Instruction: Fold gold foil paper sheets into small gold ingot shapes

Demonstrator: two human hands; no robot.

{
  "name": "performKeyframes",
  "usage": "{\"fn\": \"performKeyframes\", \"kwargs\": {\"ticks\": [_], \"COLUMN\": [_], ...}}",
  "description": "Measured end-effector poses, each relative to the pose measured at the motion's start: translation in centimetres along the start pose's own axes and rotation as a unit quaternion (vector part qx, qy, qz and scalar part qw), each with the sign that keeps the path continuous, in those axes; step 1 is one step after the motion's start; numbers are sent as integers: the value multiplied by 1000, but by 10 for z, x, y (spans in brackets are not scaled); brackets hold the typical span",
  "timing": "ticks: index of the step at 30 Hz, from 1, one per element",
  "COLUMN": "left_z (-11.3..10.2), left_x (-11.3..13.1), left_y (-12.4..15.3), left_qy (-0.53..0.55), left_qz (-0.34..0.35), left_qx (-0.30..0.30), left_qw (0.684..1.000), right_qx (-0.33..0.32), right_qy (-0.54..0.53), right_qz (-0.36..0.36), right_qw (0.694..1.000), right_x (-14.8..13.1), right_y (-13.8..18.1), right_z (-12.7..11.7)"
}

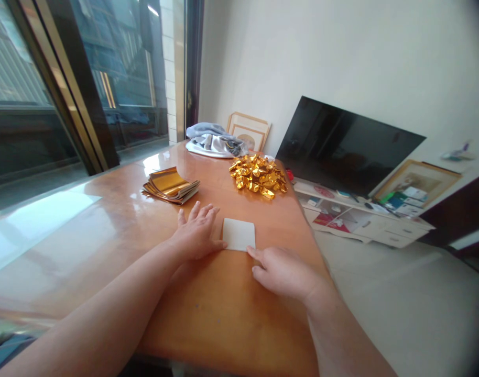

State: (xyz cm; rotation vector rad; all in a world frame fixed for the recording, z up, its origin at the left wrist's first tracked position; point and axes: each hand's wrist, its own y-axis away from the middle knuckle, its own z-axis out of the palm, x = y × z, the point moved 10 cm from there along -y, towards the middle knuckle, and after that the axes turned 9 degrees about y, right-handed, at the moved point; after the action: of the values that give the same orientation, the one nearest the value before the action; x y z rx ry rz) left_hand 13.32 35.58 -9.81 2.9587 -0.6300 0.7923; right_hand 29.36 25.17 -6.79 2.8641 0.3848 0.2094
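Observation:
A small pale sheet of paper point(238, 234) lies flat on the wooden table point(224, 303) between my hands. My left hand point(198, 233) rests with fingers spread just left of it, the thumb at its lower left corner. With the index finger stretched out, my right hand point(276, 269) touches the sheet's lower right corner; its other fingers are curled underneath and partly hidden. Beyond my left hand is a stack of gold foil sheets point(171, 186), curled up at the edges. A heap of folded gold foil pieces point(258, 175) sits farther back on the right.
Grey and white cloth items point(211, 141) lie at the table's far end, before leaning picture frames point(249, 131). To the right, past the table edge, stand a large television point(345, 144) and a low white cabinet point(365, 220). Glass sliding doors point(121, 78) are on the left.

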Motion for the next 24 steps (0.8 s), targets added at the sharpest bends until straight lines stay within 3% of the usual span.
{"fn": "performKeyframes", "kwargs": {"ticks": [7, 13, 18, 24], "left_z": [-6, -25, -6, 1], "left_x": [-11, 32, 60, 66], "left_y": [-1, 5, 13, 21], "left_qy": [12, 102, 139, 120], "left_qz": [-8, 143, 225, 250], "left_qx": [0, 65, -2, -47], "left_qw": [1000, 982, 964, 960], "right_qx": [2, 27, 37, 75], "right_qy": [-10, -36, -75, -132], "right_qz": [2, 7, 7, 39], "right_qw": [1000, 999, 996, 988], "right_x": [2, 2, 3, 17], "right_y": [-1, -6, -7, -13], "right_z": [0, -3, -7, -10]}}
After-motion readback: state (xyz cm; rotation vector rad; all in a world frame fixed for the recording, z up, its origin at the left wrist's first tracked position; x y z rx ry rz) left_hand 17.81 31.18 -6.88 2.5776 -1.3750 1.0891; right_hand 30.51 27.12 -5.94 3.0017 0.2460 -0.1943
